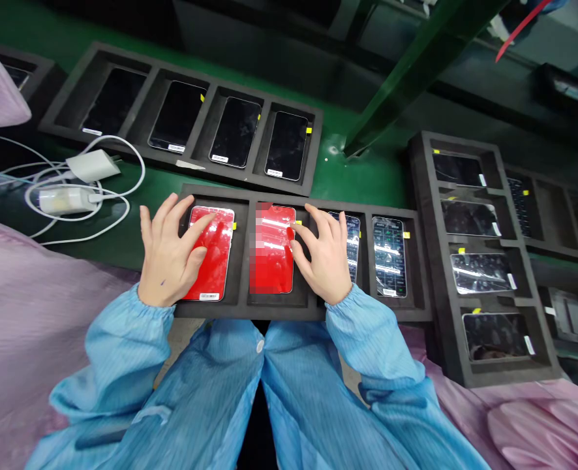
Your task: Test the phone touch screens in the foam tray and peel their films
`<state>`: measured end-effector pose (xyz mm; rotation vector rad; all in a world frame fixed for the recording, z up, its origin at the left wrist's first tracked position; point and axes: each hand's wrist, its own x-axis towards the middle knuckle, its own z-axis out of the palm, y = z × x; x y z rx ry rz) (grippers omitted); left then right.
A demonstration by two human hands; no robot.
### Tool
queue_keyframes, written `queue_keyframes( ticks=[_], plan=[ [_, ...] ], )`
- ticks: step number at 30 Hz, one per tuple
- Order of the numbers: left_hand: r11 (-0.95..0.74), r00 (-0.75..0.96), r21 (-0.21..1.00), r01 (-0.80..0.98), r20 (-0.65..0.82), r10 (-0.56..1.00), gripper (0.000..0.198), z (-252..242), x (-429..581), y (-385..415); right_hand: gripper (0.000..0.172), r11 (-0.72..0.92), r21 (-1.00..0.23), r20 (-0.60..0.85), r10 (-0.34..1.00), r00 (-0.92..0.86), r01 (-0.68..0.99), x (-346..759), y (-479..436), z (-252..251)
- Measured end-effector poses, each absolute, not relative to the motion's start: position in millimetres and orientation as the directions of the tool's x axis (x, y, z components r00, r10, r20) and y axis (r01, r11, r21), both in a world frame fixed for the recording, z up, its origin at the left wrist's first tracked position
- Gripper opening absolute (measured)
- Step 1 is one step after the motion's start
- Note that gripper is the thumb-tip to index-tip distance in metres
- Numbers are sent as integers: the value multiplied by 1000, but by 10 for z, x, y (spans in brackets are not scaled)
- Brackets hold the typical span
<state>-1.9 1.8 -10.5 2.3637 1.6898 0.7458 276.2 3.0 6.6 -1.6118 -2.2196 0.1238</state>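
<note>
Green table (362,176) carried a black foam tray (211,309). Left hand (169,251) lay open, fingers spread on a red smartphone (205,277); right hand (325,261) touched a second red smartphone (272,261) at its edge, neither gripped, both long axes running straight away from the person.

A light-blue striped smock (211,398) with gathered cuffs (352,316) and a white snap (260,346) leaves the hands (169,258) bare.

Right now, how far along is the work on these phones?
Looking done, as far as I can judge: four dark phones in the far foam tray. In hand: the left hand and right hand rest on two red-faced phones. Still to do: two glossy phones beside them, plus the side foam tray.
</note>
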Motion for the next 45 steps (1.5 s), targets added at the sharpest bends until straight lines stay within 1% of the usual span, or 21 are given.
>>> queue_keyframes(
  ticks=[3, 5, 7, 11, 13, 15, 18, 23, 29, 32, 35, 39, 45],
  plan=[
    [-333, 226, 375, 865, 300, 927, 69, -102, -24, 1, 25, 346, -310, 283, 923, -261, 886, 2768, 26, 75],
    [-328, 214, 362, 873, 319, 923, 68, -85, -38, -48, 24, 381, -315, 309, 907, -286, 869, 2774, -10, 94],
    [-341, 213, 364, 867, 348, 913, 66, -62, -68, -144, 25, 455, -315, 350, 871, -344, 833, 2776, -89, 115],
    [-385, 220, 401, 831, 400, 890, 60, -80, -190, -447, 22, 630, -326, 419, 764, -490, 704, 2743, -318, 119],
    [-401, 213, 380, 833, 448, 868, 58, -160, -279, -611, 22, 685, -318, 426, 721, -546, 656, 2711, -403, 99],
    [-413, 211, 327, 850, 508, 835, 55, -276, -374, -754, 22, 714, -293, 415, 694, -589, 635, 2681, -441, 75],
    [-412, 222, 249, 876, 552, 804, 55, -434, -502, -909, 22, 729, -263, 368, 682, -632, 633, 2654, -432, 47],
    [-376, 223, 207, 903, 522, 823, 60, -503, -619, -1008, 21, 746, -242, 363, 663, -655, 621, 2641, -409, 24],
    [-349, 231, 228, 909, 422, 877, 65, -476, -647, -1011, 23, 737, -222, 330, 673, -662, 638, 2626, -415, 21],
    [-353, 228, 229, 907, 440, 869, 68, -476, -660, -1024, 22, 749, -228, 361, 659, -660, 622, 2628, -413, 23],
    [-392, 255, 240, 888, 453, 854, 64, -462, -650, -1027, 23, 760, -224, 393, 643, -657, 610, 2631, -411, 26],
    [-435, 295, 255, 864, 444, 846, 59, -408, -604, -1007, 25, 753, -199, 365, 651, -665, 627, 2633, -408, 36],
    [-484, 317, 235, 843, 508, 801, 62, -389, -598, -979, 24, 762, -235, 422, 640, -642, 604, 2643, -414, 42]
  ],
)
